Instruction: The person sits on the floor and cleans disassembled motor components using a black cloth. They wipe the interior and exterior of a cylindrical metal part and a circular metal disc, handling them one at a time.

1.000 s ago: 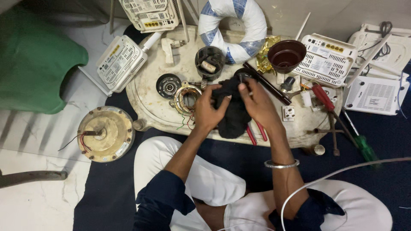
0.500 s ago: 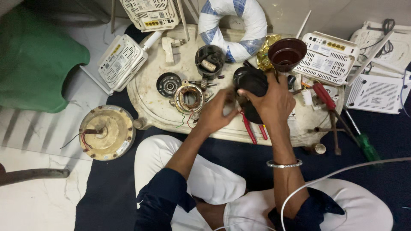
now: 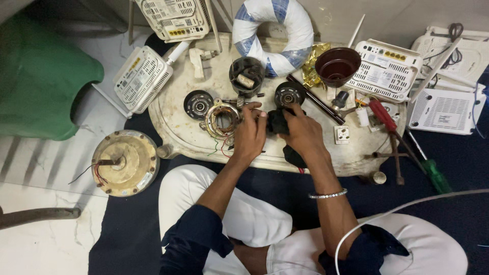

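Black motor part (image 3: 279, 122), dull and blocky, at frame centre above the tray's near edge, pinched between both hands. Left hand (image 3: 249, 133) curled against its left side, fingers pressed together on it; right hand (image 3: 304, 133) wrapped over its right side, thumb and fingers closed on the dark casing, thin metal bangle (image 3: 328, 194) on the wrist below. Just left of the left hand, a ring-shaped stator (image 3: 221, 120) wound in coppery wire, red and green leads trailing. Under all of it, a cream oval tray (image 3: 178, 137), scuffed and stained. Lower left on the floor, a round, rusty-beige motor housing (image 3: 125, 163) with a stub shaft. Right of centre, a red-handled tool (image 3: 382, 115) and a white socket (image 3: 342, 134). Farther up, a black disc-like bearing cap (image 3: 198, 104), a glossy brown bowl (image 3: 337, 66), white perforated plastic routers (image 3: 141, 78), and a blue-and-white wrapped ring (image 3: 273, 31) at top centre.
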